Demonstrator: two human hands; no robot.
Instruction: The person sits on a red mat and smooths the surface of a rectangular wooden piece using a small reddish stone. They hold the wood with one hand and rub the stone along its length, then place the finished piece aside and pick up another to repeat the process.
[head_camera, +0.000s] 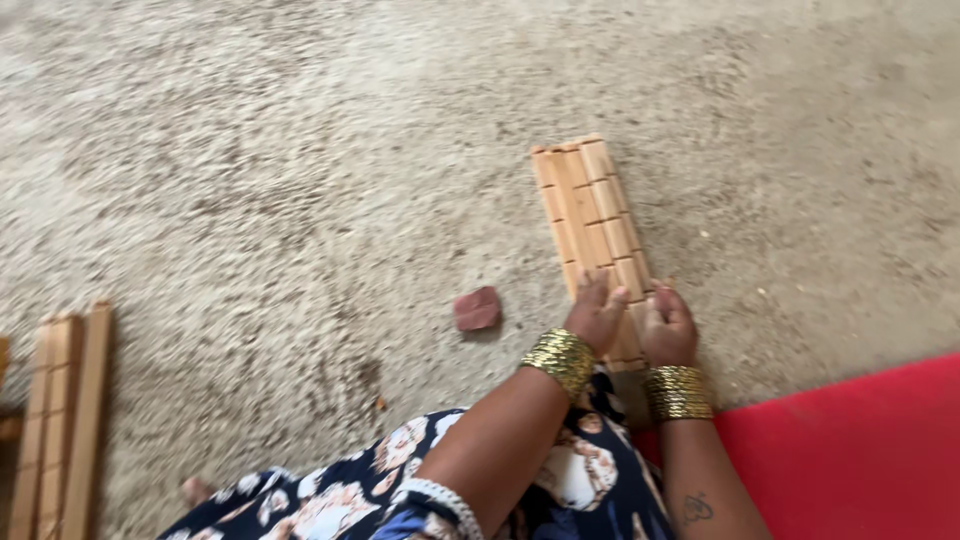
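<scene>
Both hands are resting on the near end of a notched wooden strip bundle (592, 235) lying on the sandy floor (300, 180): the left hand (596, 315) is pressing its fingers (600, 293) flat and together, and the right hand (668, 326) is curling loosely at the bundle's right edge. The strips are lying side by side, seemingly aligned, reaching away beyond the fingertips. A small reddish stone (477, 308) is sitting just left, untouched, and further strips (62, 420) are waiting at the floor's left edge.

An outdoor craft yard: bare sandy ground (300, 180), notched wooden strips (592, 230) laid out, more strips (60, 420) stacked near left.
</scene>
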